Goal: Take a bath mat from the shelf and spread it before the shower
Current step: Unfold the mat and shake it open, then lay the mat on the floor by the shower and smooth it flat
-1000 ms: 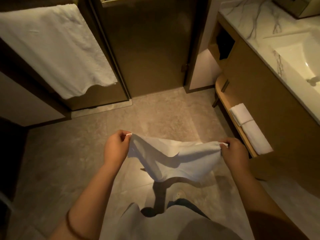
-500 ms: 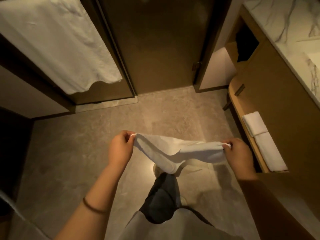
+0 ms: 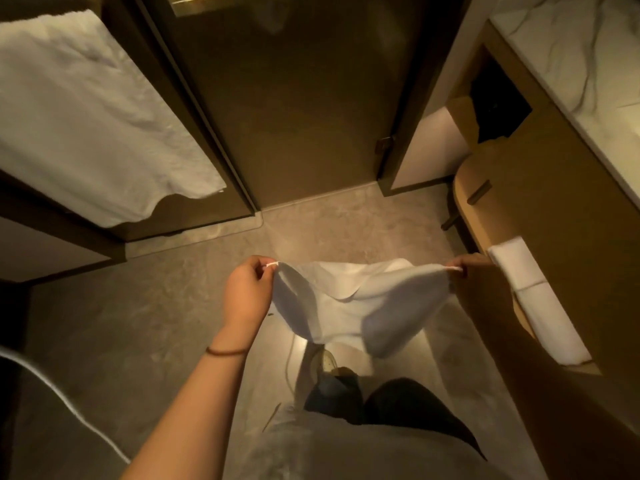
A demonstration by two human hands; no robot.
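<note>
1. Since a second ago the hands have drawn farther apart, and the bath mat (image 3: 360,303) hangs wider and lower.
2. The wooden shelf (image 3: 465,199) on the right holds two folded white towels (image 3: 540,303).
3. The mat is soft white cloth, sagging in folds above the stone floor (image 3: 138,306) before the dark shower door (image 3: 294,109).
4. The left hand (image 3: 246,293) and right hand (image 3: 465,268) each pinch a top corner, fingers closed.

Both bare arms reach forward and down, spread apart at about the same height. The left hand (image 3: 246,292), a thin dark band on its wrist, has its fingers pinched closed. The right hand (image 3: 465,268), in shadow, pinches likewise, fingertips pointing inward.
</note>
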